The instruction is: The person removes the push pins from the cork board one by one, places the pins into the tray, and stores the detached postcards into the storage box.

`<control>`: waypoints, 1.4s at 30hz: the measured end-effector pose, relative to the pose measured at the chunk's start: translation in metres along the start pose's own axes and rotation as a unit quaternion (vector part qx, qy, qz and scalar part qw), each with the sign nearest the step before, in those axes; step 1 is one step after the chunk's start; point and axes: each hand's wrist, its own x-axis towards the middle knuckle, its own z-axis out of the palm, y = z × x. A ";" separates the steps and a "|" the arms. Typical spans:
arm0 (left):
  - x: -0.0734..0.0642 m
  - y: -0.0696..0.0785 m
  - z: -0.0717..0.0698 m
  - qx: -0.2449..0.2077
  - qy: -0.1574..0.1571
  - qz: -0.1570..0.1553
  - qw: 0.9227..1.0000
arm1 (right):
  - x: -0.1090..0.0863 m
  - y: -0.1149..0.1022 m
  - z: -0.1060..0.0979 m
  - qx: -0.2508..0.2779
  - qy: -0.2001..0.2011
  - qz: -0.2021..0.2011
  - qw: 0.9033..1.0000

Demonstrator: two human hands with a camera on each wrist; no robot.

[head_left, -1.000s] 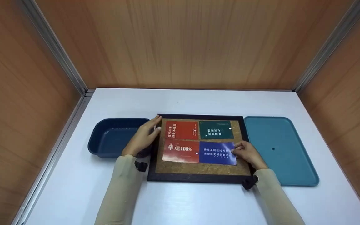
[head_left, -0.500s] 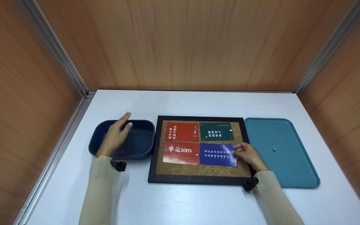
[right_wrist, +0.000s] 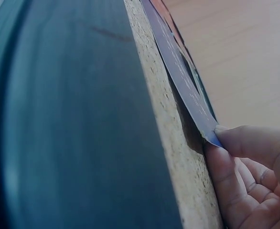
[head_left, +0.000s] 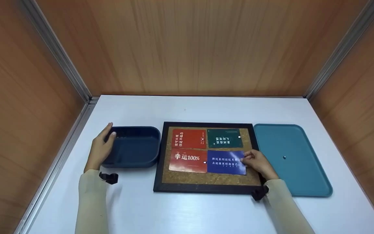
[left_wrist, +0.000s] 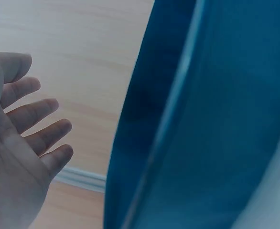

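Observation:
Between thumb and finger, my right hand [head_left: 259, 162] pinches the right edge of a blue card [head_left: 224, 166] with white characters. In the right wrist view that edge is lifted a little off the framed cork board [head_left: 203, 179]. Two red cards, one upper [head_left: 189, 139] and one lower [head_left: 187, 165], and a green card [head_left: 224, 140] lie on the board, with small shiny spots like pin heads on them. My left hand [head_left: 98, 151] is at the left side of a dark blue bin [head_left: 131, 163], fingers loosely extended and holding nothing; the left wrist view has them apart from its wall.
A teal tray [head_left: 292, 139] lies right of the board, with a small shiny pin-like thing [head_left: 284, 157] on it. Bin, board and tray stand side by side on a white table [head_left: 187, 211]. Wooden panels [head_left: 187, 48] enclose the back and both sides.
My left hand has left the board's left frame and moved left across the bin to its far left side. The right hand keeps its pinch on the blue card.

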 end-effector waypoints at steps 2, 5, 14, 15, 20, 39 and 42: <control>-0.001 -0.005 -0.001 -0.001 0.005 -0.004 1.000 | -0.001 0.000 0.000 -0.002 0.006 -0.001 1.000; -0.002 -0.012 -0.004 -0.003 0.013 -0.010 1.000 | -0.001 0.000 0.001 -0.007 0.009 -0.003 1.000; -0.004 -0.033 -0.012 -0.009 0.036 -0.047 0.998 | 0.000 -0.001 0.002 0.000 0.009 0.004 1.000; -0.005 -0.035 -0.013 -0.012 0.037 -0.054 0.998 | 0.000 -0.001 0.002 0.000 0.008 0.004 1.000; -0.007 -0.044 -0.016 -0.035 0.041 -0.089 0.995 | -0.001 -0.001 0.002 -0.004 0.009 0.009 1.000; -0.012 -0.073 0.001 -0.073 0.102 -0.119 0.985 | -0.002 0.001 0.001 0.001 0.004 0.002 1.000; -0.011 -0.073 0.003 -0.079 0.110 -0.118 0.984 | -0.002 0.000 0.001 0.004 0.007 0.000 1.000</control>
